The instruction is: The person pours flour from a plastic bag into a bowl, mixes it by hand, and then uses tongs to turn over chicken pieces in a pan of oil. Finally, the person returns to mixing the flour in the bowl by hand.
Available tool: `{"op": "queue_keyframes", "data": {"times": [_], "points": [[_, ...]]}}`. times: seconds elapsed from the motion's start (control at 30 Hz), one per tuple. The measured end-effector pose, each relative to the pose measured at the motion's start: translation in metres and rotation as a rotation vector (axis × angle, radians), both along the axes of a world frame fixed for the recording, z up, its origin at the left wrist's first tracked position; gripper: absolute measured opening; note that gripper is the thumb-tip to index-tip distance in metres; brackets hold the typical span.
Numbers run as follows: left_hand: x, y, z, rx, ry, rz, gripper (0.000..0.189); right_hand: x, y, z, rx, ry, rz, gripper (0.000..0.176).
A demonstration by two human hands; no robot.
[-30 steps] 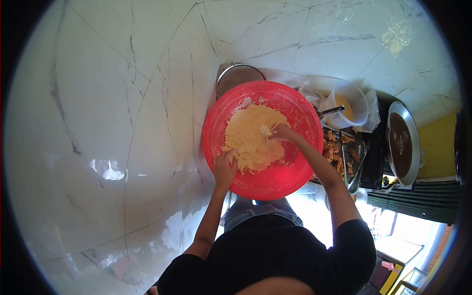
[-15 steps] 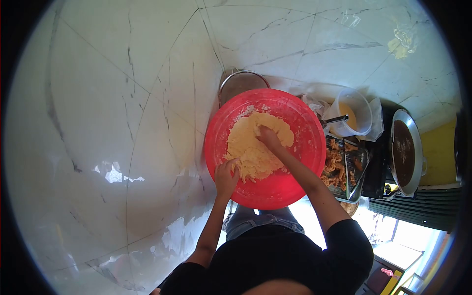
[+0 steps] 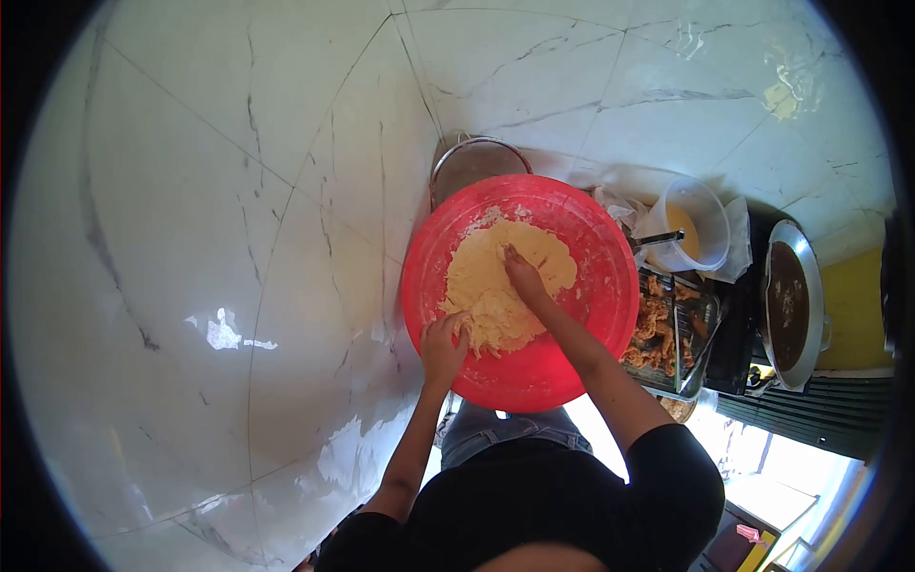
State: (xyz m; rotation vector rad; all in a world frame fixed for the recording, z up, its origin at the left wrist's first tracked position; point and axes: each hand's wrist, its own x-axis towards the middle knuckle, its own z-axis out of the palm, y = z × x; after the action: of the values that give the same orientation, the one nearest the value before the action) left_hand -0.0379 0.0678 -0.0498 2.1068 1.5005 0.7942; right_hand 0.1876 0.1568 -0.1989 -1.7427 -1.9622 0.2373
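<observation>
A wide red plastic basin (image 3: pixel 548 381) in front of me holds a heap of pale yellow flour (image 3: pixel 477 257). Lumpy flour-coated pieces (image 3: pixel 500 334) lie at the heap's near side; what is under the coating cannot be seen. At the basin's left near side, my left hand (image 3: pixel 444 353) rests against the edge of the heap, fingers apart and bent over it. Farther in, my right hand (image 3: pixel 523 278) reaches into the middle of the flour with its fingers stretched forward. The fingertips of both hands are partly covered by flour.
Right of the basin are trays of fried pieces (image 3: pixel 658 334), a clear tub (image 3: pixel 713 238) of yellowish liquid with a dark handle over it, and a wide pan (image 3: pixel 812 315) of brown oil. A metal-rimmed pot (image 3: pixel 477 164) stands behind the basin. Tiled walls (image 3: pixel 315 257) border the left and back.
My right hand has turned slightly and its fingers look straighter in the flour. My left hand stays by the near edge of the heap. The whole view has shifted slightly.
</observation>
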Motion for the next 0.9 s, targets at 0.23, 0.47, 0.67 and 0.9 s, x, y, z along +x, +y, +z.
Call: {"op": "queue_keyframes", "data": {"times": [0.23, 0.47, 0.67, 0.9], "points": [[-0.001, 0.0, 0.001, 0.0, -0.013, -0.002, 0.021, -0.001, -0.003, 0.026, -0.021, 0.131, -0.063, 0.042], [-0.002, -0.001, 0.0, 0.003, -0.037, -0.008, 0.02, 0.019, 0.003, 0.031, -0.091, 0.445, 0.01, 0.037], [-0.002, -0.001, 0.001, -0.001, -0.025, -0.013, 0.02, 0.01, 0.003, 0.017, -0.015, 0.228, 0.135, 0.032], [-0.002, -0.001, 0.005, 0.006, -0.03, -0.026, 0.021, -0.009, -0.008, 0.016, -0.072, 0.173, 0.059, 0.028]]}}
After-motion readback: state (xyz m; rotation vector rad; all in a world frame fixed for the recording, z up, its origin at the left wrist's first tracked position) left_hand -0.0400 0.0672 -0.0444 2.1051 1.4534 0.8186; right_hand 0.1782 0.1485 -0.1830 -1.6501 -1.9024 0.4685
